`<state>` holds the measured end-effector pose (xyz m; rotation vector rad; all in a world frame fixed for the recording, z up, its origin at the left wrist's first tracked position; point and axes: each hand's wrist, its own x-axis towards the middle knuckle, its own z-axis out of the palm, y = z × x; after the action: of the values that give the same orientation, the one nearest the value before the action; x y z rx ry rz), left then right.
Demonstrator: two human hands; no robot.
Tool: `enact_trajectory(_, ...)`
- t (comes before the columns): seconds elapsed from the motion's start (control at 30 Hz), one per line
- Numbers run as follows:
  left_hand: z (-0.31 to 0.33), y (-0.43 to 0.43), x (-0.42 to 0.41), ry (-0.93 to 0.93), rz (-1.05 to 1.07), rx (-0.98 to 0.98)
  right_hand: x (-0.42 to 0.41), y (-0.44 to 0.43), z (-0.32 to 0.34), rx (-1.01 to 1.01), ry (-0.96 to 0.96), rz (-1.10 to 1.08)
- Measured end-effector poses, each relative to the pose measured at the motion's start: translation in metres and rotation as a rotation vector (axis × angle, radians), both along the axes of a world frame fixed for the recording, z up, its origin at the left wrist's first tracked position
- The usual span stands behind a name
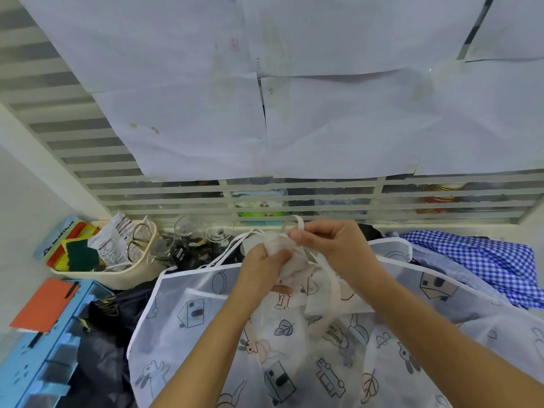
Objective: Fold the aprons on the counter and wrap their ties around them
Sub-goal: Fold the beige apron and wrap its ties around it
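Observation:
A small folded apron bundle point(290, 262), pale with faint prints, is held up above the counter. My left hand point(262, 266) grips the bundle from the left. My right hand point(329, 245) pinches its cream tie point(329, 278), which loops down and around the bundle. Under both hands a translucent white apron point(206, 328) with cartoon prints and white edging lies spread flat. A blue gingham apron point(482, 260) lies crumpled at the right. A dark navy apron point(103, 334) is bunched at the left, partly under the white one.
A cream basket point(117, 278) with sponges and packets stands at the back left, beside several glass cups point(188, 237). A blue drawer unit point(47, 363) with an orange notebook point(44, 304) sits at the left. A slatted window point(265, 198) covered in paper runs behind.

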<state>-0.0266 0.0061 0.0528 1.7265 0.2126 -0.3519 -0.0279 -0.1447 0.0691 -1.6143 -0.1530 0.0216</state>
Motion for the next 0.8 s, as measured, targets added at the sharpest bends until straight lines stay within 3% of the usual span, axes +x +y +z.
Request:
enact_trajectory(0.1, -0.004, -0.002, 0.013, 0.077, 0.131, -0.108, -0.010, 0.007, -0.013, 0.005, 0.015, 0.014)
enact_trajectory(0.27, -0.003, -0.004, 0.022, 0.173, 0.270, -0.400, -0.018, 0.011, -0.029, -0.185, 0.004, -0.001)
enact_trajectory(0.4, -0.003, -0.005, 0.029, 0.203, 0.270, -0.556, -0.012, 0.008, -0.033, -0.168, 0.036, -0.031)
enact_trajectory(0.6, -0.004, -0.006, 0.035, 0.064, 0.244, -0.411, -0.005, 0.004, -0.036, -0.190, 0.028, 0.048)
enact_trajectory(0.8, 0.005, 0.013, 0.053, -0.148, 0.399, -0.380, -0.012, -0.018, -0.048, -0.034, 0.249, 0.094)
